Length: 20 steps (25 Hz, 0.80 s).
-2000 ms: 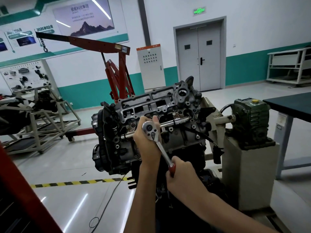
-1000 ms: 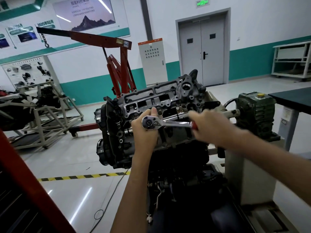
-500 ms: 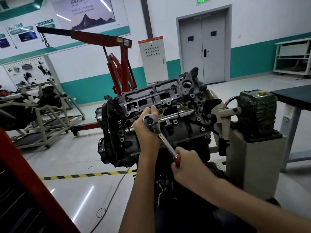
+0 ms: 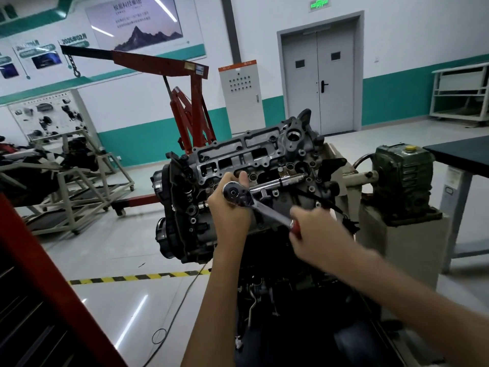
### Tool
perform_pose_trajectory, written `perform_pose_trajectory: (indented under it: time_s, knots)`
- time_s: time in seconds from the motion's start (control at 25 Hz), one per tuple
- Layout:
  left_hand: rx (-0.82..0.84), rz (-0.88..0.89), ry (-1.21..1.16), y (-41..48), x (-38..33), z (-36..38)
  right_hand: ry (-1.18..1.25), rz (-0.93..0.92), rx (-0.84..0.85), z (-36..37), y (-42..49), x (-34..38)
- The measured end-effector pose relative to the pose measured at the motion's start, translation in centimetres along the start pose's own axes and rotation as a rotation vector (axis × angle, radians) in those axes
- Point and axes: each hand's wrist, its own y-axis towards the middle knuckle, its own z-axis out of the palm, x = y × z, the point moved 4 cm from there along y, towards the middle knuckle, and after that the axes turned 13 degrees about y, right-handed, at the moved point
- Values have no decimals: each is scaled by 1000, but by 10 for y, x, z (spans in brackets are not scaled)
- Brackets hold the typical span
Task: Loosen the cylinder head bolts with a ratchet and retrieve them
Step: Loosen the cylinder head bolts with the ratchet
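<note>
— Seeing any bolts out of the cylinder head (image 4: 251, 154)?
— None. Probably mid-loosening, with retrieval left.
— And the ratchet (image 4: 263, 209)?
— Seated on the head. Left hand (image 4: 230, 213) fingers (image 4: 244, 178) cupping its drive end; right hand (image 4: 315, 231) clenched round the red handle (image 4: 295, 225).

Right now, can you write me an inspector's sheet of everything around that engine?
Surface: shiny grey floor, striped yellow-black tape across it.
Job's things: ratchet set on the cylinder head; loose bolts, nothing seen.
Clutter: nothing seen.
Hands: left hand grips the ratchet's head; right hand, blurred, grips its red handle.
Cables: thin cable looped on the floor.
Surroundings: red hoist, grey double door, green gearbox, dark table.
</note>
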Motion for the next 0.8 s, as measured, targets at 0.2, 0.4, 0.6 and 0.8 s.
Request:
perform_pose_trajectory:
  time_s: [0.2, 0.4, 0.6, 0.8]
  knots:
    - [-66, -106, -176, -1, 4, 4, 304, 89, 65, 42, -25, 19]
    - [78, -30, 12, 5, 4, -4, -361, -274, 14, -56, 44, 3]
    - [25, -48, -28, -1, 4, -3, -190, -153, 45, -32, 25, -2]
    - [-58, -26, -43, -3, -6, 12, 380, 183, 38, 45, -29, 11]
